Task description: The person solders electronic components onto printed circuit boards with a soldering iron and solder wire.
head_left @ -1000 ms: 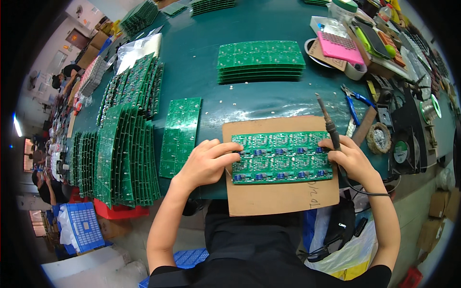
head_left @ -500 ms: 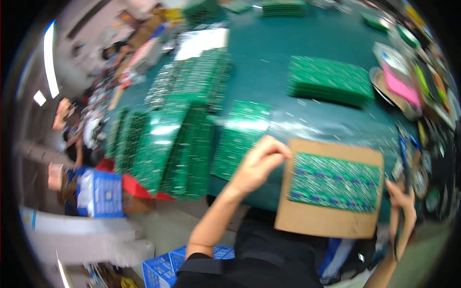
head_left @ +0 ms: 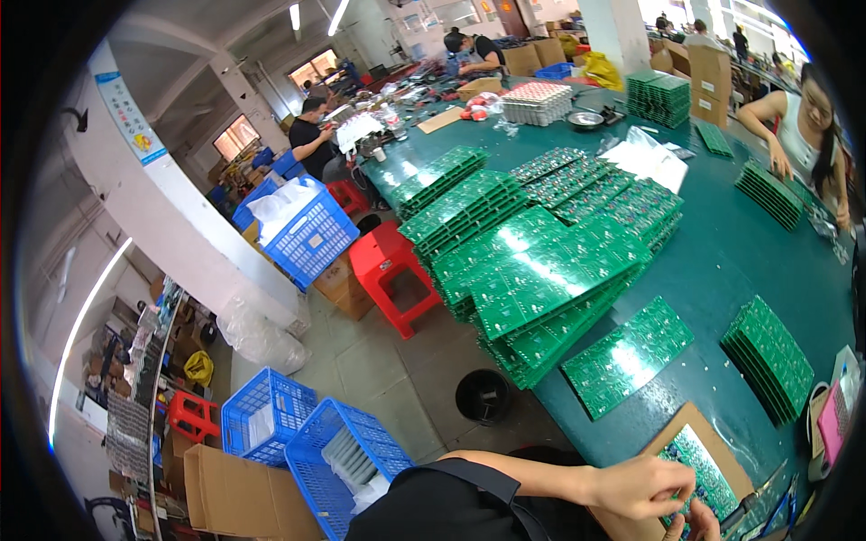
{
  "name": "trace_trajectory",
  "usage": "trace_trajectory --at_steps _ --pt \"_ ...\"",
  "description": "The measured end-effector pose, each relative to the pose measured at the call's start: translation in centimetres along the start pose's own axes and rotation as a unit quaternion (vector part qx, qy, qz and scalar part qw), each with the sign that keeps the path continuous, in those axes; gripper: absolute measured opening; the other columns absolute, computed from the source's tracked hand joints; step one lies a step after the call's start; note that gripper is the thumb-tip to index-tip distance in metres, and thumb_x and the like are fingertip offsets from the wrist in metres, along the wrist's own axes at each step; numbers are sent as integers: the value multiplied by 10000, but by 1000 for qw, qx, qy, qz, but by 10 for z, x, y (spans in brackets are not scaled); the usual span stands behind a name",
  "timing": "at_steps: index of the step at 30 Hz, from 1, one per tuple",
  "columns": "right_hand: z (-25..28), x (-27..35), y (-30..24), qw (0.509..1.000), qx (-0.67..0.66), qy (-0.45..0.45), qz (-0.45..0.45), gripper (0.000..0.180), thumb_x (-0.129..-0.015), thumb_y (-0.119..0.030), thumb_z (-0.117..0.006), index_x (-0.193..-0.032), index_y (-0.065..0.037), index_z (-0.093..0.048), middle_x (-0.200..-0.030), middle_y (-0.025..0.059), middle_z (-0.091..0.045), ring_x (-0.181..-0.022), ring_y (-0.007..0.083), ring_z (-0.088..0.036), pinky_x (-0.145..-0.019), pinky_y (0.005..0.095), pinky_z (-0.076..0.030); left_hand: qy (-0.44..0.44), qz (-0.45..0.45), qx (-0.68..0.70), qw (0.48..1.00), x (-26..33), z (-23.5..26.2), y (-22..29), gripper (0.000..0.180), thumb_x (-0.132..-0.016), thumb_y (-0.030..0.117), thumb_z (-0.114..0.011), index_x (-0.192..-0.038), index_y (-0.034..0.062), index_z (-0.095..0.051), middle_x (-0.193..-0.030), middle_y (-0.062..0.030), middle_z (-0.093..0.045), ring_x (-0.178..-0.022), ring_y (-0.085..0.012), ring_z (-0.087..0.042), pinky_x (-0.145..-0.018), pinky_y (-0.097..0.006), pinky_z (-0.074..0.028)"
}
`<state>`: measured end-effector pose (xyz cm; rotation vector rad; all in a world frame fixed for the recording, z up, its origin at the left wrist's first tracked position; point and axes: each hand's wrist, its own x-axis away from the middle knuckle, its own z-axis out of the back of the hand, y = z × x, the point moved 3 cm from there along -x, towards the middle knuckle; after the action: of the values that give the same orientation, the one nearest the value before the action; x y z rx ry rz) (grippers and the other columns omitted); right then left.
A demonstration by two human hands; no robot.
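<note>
Green circuit board (head_left: 702, 476) lies on a cardboard sheet (head_left: 693, 422) under the left hand (head_left: 637, 487), whose curled fingers (head_left: 675, 494) pinch its near edge; the right hand (head_left: 693, 525) barely shows, its grip unclear. One loose board (head_left: 629, 355) and several big stacks (head_left: 532, 270) beyond suggest much work remains.

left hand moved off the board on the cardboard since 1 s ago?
No. The left hand is still at the left edge of the circuit board on the cardboard sheet; only the camera swung left.
</note>
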<state>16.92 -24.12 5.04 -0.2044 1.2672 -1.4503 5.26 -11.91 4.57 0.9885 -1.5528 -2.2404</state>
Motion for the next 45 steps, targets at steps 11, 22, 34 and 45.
trace_trajectory --at_steps 11,22,34,45 --pt "11 27 1 984 -126 53 -115 429 -839 33 -646 -1223 31 -454 -1069 176 -577 -989 264 -591 -860 348 -502 -22 -47 10 999 5 11 11 106 -854 110 -666 -902 48 -595 -722 -44 -504 -558 -184 -468 -526 -342 -382" --pt "21 -2 1 975 146 146 -84 382 -957 -220 -556 -1187 85 -559 -866 140 -584 -817 235 -592 -719 335 -484 95 0 -266 959 -41 72 -31 136 -782 -10 -690 -887 39 -618 -874 -71 -591 -691 -180 -535 -612 -292 -446" --pt "-19 -8 22 986 8 107 -124 230 -802 9 -648 -1029 43 -631 -836 162 -637 -739 270 -668 -636 329 -541 -56 115 -162 978 -49 51 -80 104 -858 -42 -594 -919 -4 -519 -1036 -109 -676 -763 -56 -547 -625 -200 -458" --pt "-28 -13 28 988 31 64 -137 244 -813 6 -661 -1051 33 -616 -829 153 -659 -731 274 -688 -630 328 -566 -42 141 -183 972 -57 49 -81 87 -837 -18 -632 -861 19 -558 -958 -48 -711 -557 -21 -378 -494 -188 -335"
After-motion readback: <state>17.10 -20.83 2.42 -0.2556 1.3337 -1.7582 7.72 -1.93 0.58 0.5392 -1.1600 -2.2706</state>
